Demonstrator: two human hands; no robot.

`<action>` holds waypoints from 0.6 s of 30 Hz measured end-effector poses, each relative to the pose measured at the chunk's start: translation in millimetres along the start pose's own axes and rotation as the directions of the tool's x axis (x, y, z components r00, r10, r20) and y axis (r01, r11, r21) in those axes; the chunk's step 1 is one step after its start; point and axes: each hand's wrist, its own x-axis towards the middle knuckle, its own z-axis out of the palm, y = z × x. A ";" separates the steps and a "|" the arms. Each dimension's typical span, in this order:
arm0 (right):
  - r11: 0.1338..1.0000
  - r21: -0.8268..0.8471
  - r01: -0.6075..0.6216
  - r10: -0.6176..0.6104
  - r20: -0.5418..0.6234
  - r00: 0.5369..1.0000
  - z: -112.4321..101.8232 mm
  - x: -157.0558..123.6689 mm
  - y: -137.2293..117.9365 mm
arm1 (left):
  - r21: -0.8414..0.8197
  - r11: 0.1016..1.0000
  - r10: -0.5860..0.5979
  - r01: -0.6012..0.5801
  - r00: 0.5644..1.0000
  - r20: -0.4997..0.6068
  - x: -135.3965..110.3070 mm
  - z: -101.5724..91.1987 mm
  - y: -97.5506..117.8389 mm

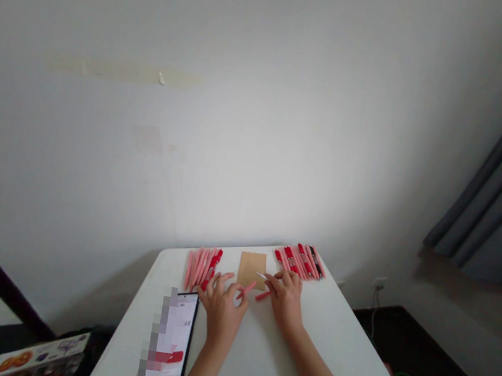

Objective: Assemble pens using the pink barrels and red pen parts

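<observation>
My left hand [221, 316] pinches a short pink pen part [248, 289] between thumb and forefinger, its other fingers spread. My right hand [287, 299] has its fingers closed on a thin white pointed stick [260, 275] that looks like a pen refill. Its tip points left, over a brown cardboard piece [250, 262]. Below my right fingers, a red-pink pen part [262, 296] lies on the white table [254, 363]. Beyond my left hand is a row of pink and red pens [195, 267]. Another row of pink, red and black pens [302, 262] lies past my right hand.
A phone [173, 345] with a lit screen lies left of my left forearm. The table's far edge meets a pale wall [260, 121]. A printed box [44, 358] is low at left. A grey curtain [501, 204] hangs at right, near a wall socket with a cable [376, 299].
</observation>
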 end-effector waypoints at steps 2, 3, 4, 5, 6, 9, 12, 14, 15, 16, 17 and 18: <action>1.000 -0.005 0.001 -0.001 0.011 1.000 -0.7 -0.9 0.3 | 0.018 1.000 -0.009 0.009 1.000 -0.022 0.7 -0.1 -2.6; 1.000 -0.008 0.000 0.000 0.017 1.000 -0.9 -1.2 0.3 | 0.024 1.000 -0.013 0.013 0.999 -0.030 1.0 0.0 -3.7; 1.000 -0.010 0.000 0.001 0.024 1.000 -1.2 -1.3 0.3 | 0.028 0.999 -0.016 0.017 0.999 -0.040 1.2 0.1 -4.8; 1.000 -0.013 -0.001 0.002 0.029 1.000 -1.4 -1.4 0.1 | 0.031 0.999 -0.018 0.019 0.999 -0.049 1.4 0.1 -5.8; 1.000 -0.014 -0.001 0.001 0.033 0.999 -1.6 -1.4 -0.1 | 0.033 0.999 -0.018 0.020 0.998 -0.058 1.7 0.1 -6.6; 1.000 -0.015 0.012 -0.012 0.035 0.999 -2.2 -1.1 -1.3 | 0.038 0.999 -0.017 0.020 0.997 -0.077 2.7 -0.4 -8.3; 1.000 -0.012 0.026 -0.026 0.037 0.999 -2.5 -1.0 -2.2 | 0.043 0.999 -0.023 0.027 0.996 -0.081 3.4 -1.0 -9.3; 1.000 -0.014 0.028 -0.027 0.041 0.999 -2.4 -0.9 -2.5 | 0.045 0.999 -0.023 0.027 0.997 -0.078 3.6 -1.0 -9.9; 1.000 -0.017 0.026 -0.026 0.042 0.999 -2.4 -0.9 -2.6 | 0.044 0.999 -0.022 0.025 0.997 -0.078 3.6 -0.8 -10.2; 1.000 -0.019 0.025 -0.024 0.043 0.999 -2.6 -0.8 -2.8 | 0.044 0.999 -0.019 0.022 0.997 -0.078 3.6 -0.5 -10.5; 1.000 -0.022 0.022 -0.021 0.044 0.999 -2.8 -0.7 -3.1 | 0.044 0.999 -0.015 0.019 0.997 -0.080 3.7 -0.2 -10.9; 1.000 -0.024 0.019 -0.018 0.045 0.999 -3.2 -0.5 -3.5 | 0.046 0.999 -0.013 0.016 0.997 -0.080 3.7 0.1 -11.1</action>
